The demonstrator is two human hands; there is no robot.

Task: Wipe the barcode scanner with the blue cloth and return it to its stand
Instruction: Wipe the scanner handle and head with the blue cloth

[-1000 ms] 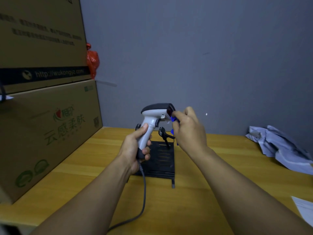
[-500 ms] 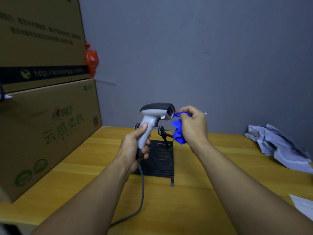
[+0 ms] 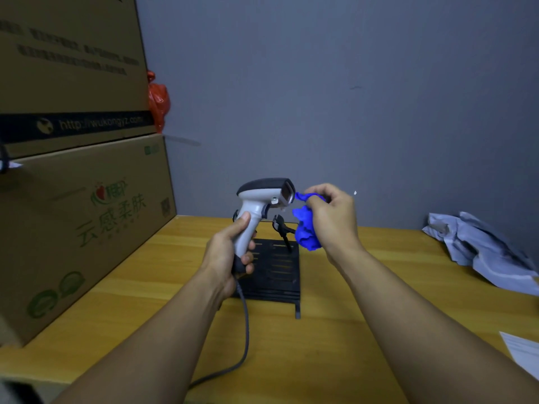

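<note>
Two hands grip: left point(image 3: 226, 253) clamps scanner point(image 3: 264, 199), right point(image 3: 332, 217) pinches blue cloth point(image 3: 304, 228); box point(image 3: 73, 123) reads "http://wukongyz.com".

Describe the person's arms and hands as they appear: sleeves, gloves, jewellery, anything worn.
Both forearms are bare from the bottom edge of the frame to the wrists; no sleeve or cuff shows. The left hand and the right hand wear no gloves. No watch, bracelet or ring is visible on either, and no markings show. Anything above the forearms is out of frame.
</note>
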